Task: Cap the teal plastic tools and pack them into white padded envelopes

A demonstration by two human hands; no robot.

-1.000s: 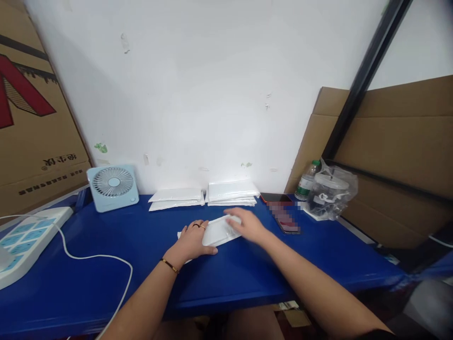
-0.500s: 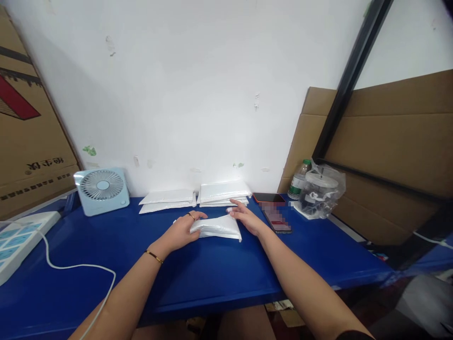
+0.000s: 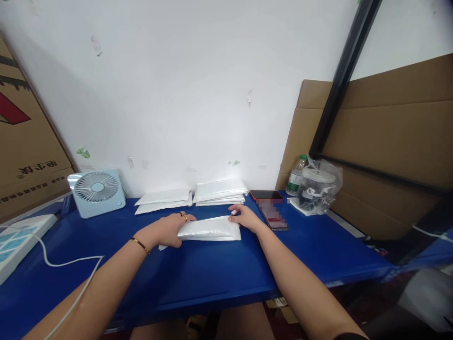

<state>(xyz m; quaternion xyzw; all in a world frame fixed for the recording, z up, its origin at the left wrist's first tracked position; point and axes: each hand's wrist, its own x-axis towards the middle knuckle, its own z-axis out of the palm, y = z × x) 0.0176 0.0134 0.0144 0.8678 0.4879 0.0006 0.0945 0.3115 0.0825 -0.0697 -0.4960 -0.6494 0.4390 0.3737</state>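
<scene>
A white padded envelope (image 3: pixel 210 230) lies flat on the blue table (image 3: pixel 208 278), its glossy film surface facing up. My left hand (image 3: pixel 169 229) is closed round its left end, and a small white corner pokes out beneath that hand. At the envelope's upper right corner, my right hand (image 3: pixel 245 218) has its thumb on the edge and its fingers curved behind. A small pale spot shows by those fingertips, too small to make out. Behind the hands lie two piles of similar envelopes, a left pile (image 3: pixel 164 198) and a taller right pile (image 3: pixel 221 191).
Left stand a light blue fan (image 3: pixel 97 189) and a white power strip (image 3: pixel 28 241), with a white cable (image 3: pixel 71 261) crossing my left forearm. Two phones, one red-edged (image 3: pixel 266 194) and one nearer (image 3: pixel 272 217), lie right, beside a green-capped bottle (image 3: pixel 294 182) and a plastic-bagged cup (image 3: pixel 316 191).
My left hand has moved left along the envelope, which now looks flatter and straighter. My right hand stays near its right corner. The whole view has shifted slightly.
</scene>
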